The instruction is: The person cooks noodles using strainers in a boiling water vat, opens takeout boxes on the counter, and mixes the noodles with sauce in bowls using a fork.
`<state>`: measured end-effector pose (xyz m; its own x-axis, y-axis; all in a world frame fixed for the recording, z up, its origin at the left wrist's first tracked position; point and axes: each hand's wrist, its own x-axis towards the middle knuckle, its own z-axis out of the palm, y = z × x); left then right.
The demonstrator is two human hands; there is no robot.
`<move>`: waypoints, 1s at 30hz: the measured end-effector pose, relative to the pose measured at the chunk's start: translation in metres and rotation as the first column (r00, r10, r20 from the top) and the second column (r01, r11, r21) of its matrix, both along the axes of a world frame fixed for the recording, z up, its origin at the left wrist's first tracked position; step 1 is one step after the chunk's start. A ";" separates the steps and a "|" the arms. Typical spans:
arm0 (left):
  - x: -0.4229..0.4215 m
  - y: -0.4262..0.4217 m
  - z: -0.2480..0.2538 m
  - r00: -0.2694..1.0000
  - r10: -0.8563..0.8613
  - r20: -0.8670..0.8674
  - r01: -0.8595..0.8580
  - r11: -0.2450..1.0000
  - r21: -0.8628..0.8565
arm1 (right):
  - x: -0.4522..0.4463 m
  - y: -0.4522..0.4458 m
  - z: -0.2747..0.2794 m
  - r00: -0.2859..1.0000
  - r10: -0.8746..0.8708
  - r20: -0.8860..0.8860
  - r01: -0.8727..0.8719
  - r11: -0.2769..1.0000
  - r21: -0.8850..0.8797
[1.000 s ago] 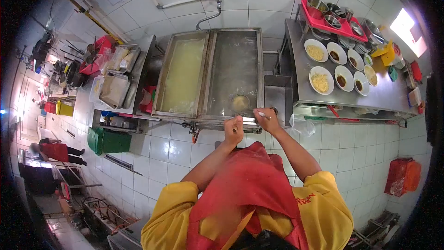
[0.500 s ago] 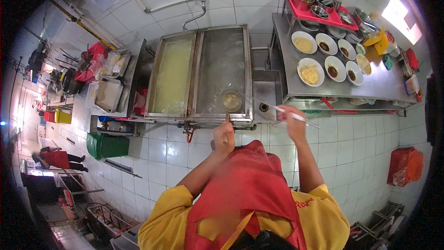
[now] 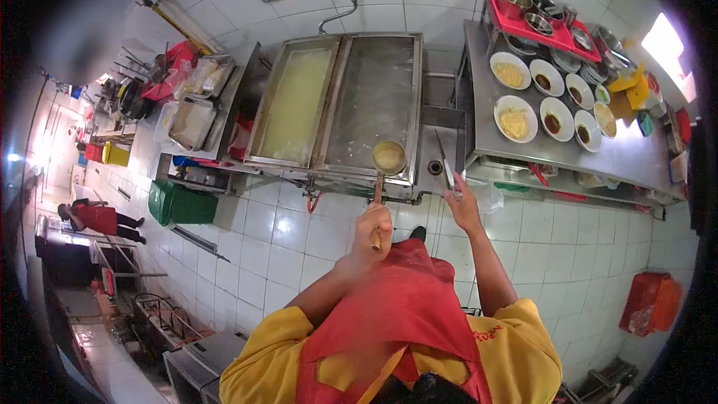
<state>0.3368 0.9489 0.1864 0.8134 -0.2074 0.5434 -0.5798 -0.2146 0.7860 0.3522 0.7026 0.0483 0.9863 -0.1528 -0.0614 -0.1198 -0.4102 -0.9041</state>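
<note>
- The big metal tub (image 3: 331, 99) has two sides, with cloudy yellow water (image 3: 292, 105) on its left and grey water (image 3: 378, 90) on its right.
- The left hand (image 3: 372, 228) is in front of the tub. Its fingers are wrapped tight around the brown handle (image 3: 378, 188) of a round strainer (image 3: 403, 148).
- The strainer is at the tub's front right corner, with pale food (image 3: 388, 158) in it. I cannot tell if it touches the water.
- The right hand (image 3: 462, 203) is to the right of the tub, near its front. Its fingers are closed on a long thin tool (image 3: 447, 164), which points forward, beside the tub.
- A metal table (image 3: 636, 157) stands to the right of the tub. White bowls (image 3: 566, 128) on it hold pale food or dark sauce (image 3: 552, 124).
- A tap (image 3: 354, 0) is behind the tub.
- A green bin (image 3: 183, 202) stands to the left of the tub.
- Another person (image 3: 97, 218) in a red apron is far to the left of the tub.
</note>
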 end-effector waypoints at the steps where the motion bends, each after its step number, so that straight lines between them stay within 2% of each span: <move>1: -0.004 0.003 0.003 0.999 0.000 -0.045 0.000 1.000 0.001 | -0.005 -0.001 -0.001 1.000 0.026 0.014 -0.027 0.999 0.040; 2: -0.006 0.005 0.001 0.999 0.014 -0.035 -0.014 1.000 -0.006 | -0.012 0.000 -0.001 0.999 0.041 0.024 -0.042 0.999 0.034; 3: -0.007 0.006 -0.005 0.999 0.008 -0.041 -0.008 1.000 -0.018 | -0.020 0.002 0.006 0.999 0.008 0.049 0.008 0.952 -0.307; 4: -0.009 0.007 -0.007 0.999 0.003 -0.045 -0.005 1.000 -0.030 | -0.023 0.005 0.013 0.996 -0.016 0.092 0.068 0.791 -0.608; 6: -0.017 0.013 -0.009 0.998 0.004 -0.066 -0.005 1.000 -0.015 | -0.020 0.022 0.027 0.989 -0.005 0.146 0.092 0.798 -0.596; 7: -0.019 0.012 -0.015 0.998 -0.038 -0.056 0.036 0.999 -0.040 | -0.017 0.036 0.037 0.998 0.055 -0.024 -0.060 0.945 -0.323; 8: -0.021 0.012 -0.019 0.995 -0.085 -0.046 0.082 0.994 -0.066 | -0.016 0.052 0.047 0.972 0.162 -0.172 -0.164 0.986 -0.001; 9: -0.026 0.015 -0.022 0.989 -0.106 -0.102 0.100 0.993 -0.064 | -0.012 0.074 0.054 0.928 0.204 -0.312 -0.108 0.948 0.299; 10: -0.030 0.015 -0.020 0.991 -0.097 -0.090 0.089 0.993 -0.081 | -0.009 0.095 0.059 0.860 0.284 -0.425 0.002 0.830 0.558; 11: -0.034 0.014 -0.017 0.997 -0.042 -0.058 0.041 0.999 -0.017 | -0.005 0.109 0.044 0.803 0.467 -0.370 0.059 0.555 0.830; 12: -0.038 0.015 -0.016 1.000 0.017 -0.025 -0.016 0.999 0.047 | 0.001 0.123 0.022 0.745 0.619 -0.251 0.156 0.204 0.966; 13: -0.042 0.022 -0.021 0.999 -0.008 -0.040 0.015 0.983 0.183 | 0.007 0.141 0.005 0.730 0.633 -0.257 0.147 0.222 0.964; 14: -0.050 0.025 -0.015 0.999 0.018 -0.039 -0.011 0.985 0.171 | 0.013 0.162 -0.011 0.798 0.505 -0.330 0.184 0.316 0.931; 15: -0.059 0.029 -0.003 0.993 0.108 -0.040 -0.095 0.963 0.254 | 0.016 0.176 -0.017 0.851 0.362 -0.382 0.231 0.396 0.889; 16: -0.064 0.035 0.004 0.981 0.191 -0.030 -0.170 0.926 0.337 | 0.014 0.177 0.003 0.846 0.374 -0.380 0.220 0.403 0.888; 18: -0.079 0.052 -0.004 0.970 0.240 -0.031 -0.221 0.930 0.293 | 0.011 0.165 0.068 0.719 0.476 -0.506 0.351 0.379 0.856; 19: -0.089 0.061 -0.012 0.961 0.274 -0.044 -0.254 0.933 0.255 | 0.014 0.166 0.067 0.704 0.446 -0.553 0.421 0.365 0.830; 20: -0.099 0.072 -0.022 0.959 0.279 -0.045 -0.260 0.933 0.249 | 0.014 0.165 0.067 0.702 0.447 -0.555 0.418 0.372 0.829; 21: -0.110 0.083 -0.037 0.927 0.312 -0.209 -0.274 0.943 0.191 | 0.012 0.163 0.073 0.691 0.454 -0.563 0.425 0.375 0.824; 22: -0.122 0.094 -0.056 0.869 0.323 -0.374 -0.295 0.946 0.132 | 0.008 0.160 0.075 0.678 0.459 -0.575 0.434 0.381 0.816; 24: -0.151 0.120 -0.113 0.700 0.439 -0.562 -0.324 0.898 0.298 | -0.002 0.154 0.065 0.666 0.451 -0.594 0.405 0.450 0.796; 26: -0.202 0.155 -0.237 0.726 0.488 -0.483 -0.231 0.836 0.498 | -0.010 0.151 0.061 0.695 0.428 -0.578 0.240 0.619 0.748; 27: -0.225 0.167 -0.242 0.600 0.518 -0.610 -0.183 0.831 0.526 | -0.012 0.146 0.053 0.679 0.410 -0.609 0.195 0.699 0.688; 28: -0.248 0.178 -0.246 0.454 0.538 -0.711 -0.128 0.829 0.545 | -0.016 0.142 0.053 0.674 0.411 -0.614 0.193 0.705 0.683; 30: -0.300 0.200 -0.307 0.344 0.531 -0.775 0.039 0.816 0.576 | -0.023 0.135 0.058 0.723 0.340 -0.601 0.053 0.840 0.540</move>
<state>0.0368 1.1487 -0.1201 0.7817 0.1382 -0.6082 0.5295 -0.6622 0.5302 0.3295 0.8371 0.1064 0.6628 0.2333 -0.7115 -0.7311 -0.0037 -0.6823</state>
